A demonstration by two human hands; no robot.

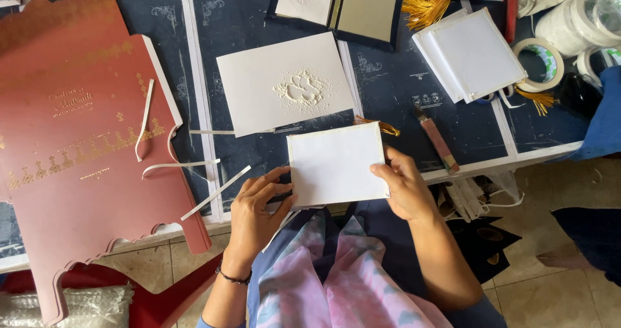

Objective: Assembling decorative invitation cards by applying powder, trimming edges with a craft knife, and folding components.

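A white card [336, 163] with a thin gold edge is held flat over the table's front edge. My left hand [259, 208] pinches its left side, thumb on top. My right hand [404, 185] grips its right side. Just beyond it lies a white card with an embossed bird motif [284, 88]. A gold tassel [381, 126] pokes out behind the held card's far right corner.
A large red cut-out card stack with gold print [77, 147] fills the left, with white paper strips [213, 192] on and beside it. A stack of white cards [469, 53], tape rolls [540, 63], a cutter [438, 143] and an open dark folder [349, 8] lie further back.
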